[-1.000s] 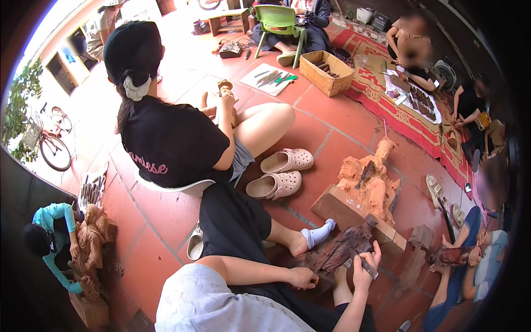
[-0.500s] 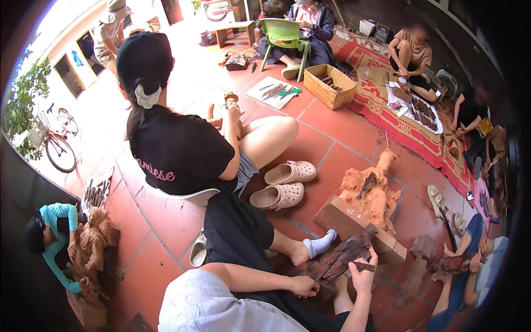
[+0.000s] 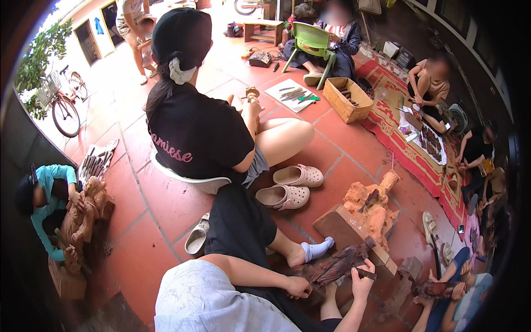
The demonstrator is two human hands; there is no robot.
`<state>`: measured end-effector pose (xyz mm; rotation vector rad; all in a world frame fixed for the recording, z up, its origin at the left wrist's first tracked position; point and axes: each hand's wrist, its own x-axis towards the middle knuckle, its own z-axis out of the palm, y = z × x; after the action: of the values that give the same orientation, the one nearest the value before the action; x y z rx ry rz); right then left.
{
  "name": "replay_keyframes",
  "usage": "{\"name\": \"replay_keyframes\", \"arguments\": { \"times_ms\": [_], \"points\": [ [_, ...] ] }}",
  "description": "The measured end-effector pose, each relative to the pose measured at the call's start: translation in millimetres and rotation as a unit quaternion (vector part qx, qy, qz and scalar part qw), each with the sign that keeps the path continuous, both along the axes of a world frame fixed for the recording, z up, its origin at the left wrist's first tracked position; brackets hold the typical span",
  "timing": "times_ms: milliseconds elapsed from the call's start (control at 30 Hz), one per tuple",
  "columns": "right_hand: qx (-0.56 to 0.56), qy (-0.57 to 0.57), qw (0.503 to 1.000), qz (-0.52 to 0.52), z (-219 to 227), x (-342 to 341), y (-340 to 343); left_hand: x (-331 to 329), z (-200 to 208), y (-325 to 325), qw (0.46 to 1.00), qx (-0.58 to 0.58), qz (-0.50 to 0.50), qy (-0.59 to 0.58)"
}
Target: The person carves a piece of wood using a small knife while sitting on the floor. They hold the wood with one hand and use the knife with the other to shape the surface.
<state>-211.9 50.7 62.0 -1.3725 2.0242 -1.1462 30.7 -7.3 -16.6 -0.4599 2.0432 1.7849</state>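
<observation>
A dark reddish-brown carved wooden figure [image 3: 333, 266] lies slanted across my feet, by the foot in a pale sock [image 3: 317, 249]. My right hand [image 3: 362, 281] is closed around a short dark stick-like tool [image 3: 366, 274] at the figure's upper right end; the tool's working end is hidden. My left hand [image 3: 298, 288] has its fingers curled together beside the lower left end. What the left fingers hold, if anything, does not show. Just beyond the figure, an orange-brown carved piece [image 3: 371, 206] with a dark tool lying on it stands by a thick wood block [image 3: 354, 235].
Ahead sits a person in a black shirt [image 3: 193, 130], with pale clogs [image 3: 285, 196] alongside. At left, someone in teal sleeves handles a large carving [image 3: 83, 213]. Another person at lower right holds a dark carving [image 3: 440, 289]. A wooden crate [image 3: 345, 105] and red mat [image 3: 409, 157] lie farther off.
The view has shifted, so most of the scene sits further right. My right hand with the tool stays at the figure's upper end; my left hand stays near its lower end.
</observation>
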Motion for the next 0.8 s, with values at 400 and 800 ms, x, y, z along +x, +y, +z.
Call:
{"name": "replay_keyframes", "arguments": {
  "times_ms": [400, 800],
  "points": [
    [0.041, -0.089, 0.995, -0.017, 0.6, 11.9, 2.3, 0.5, 9.3, -2.1, 1.0, -0.002, 0.003, 0.005],
    [-0.038, -0.093, 0.994, -0.049, -19.1, 3.8, 10.3, 1.8, -1.6, -0.6, 0.999, 0.04, 0.007, 0.008]
  ]
}}
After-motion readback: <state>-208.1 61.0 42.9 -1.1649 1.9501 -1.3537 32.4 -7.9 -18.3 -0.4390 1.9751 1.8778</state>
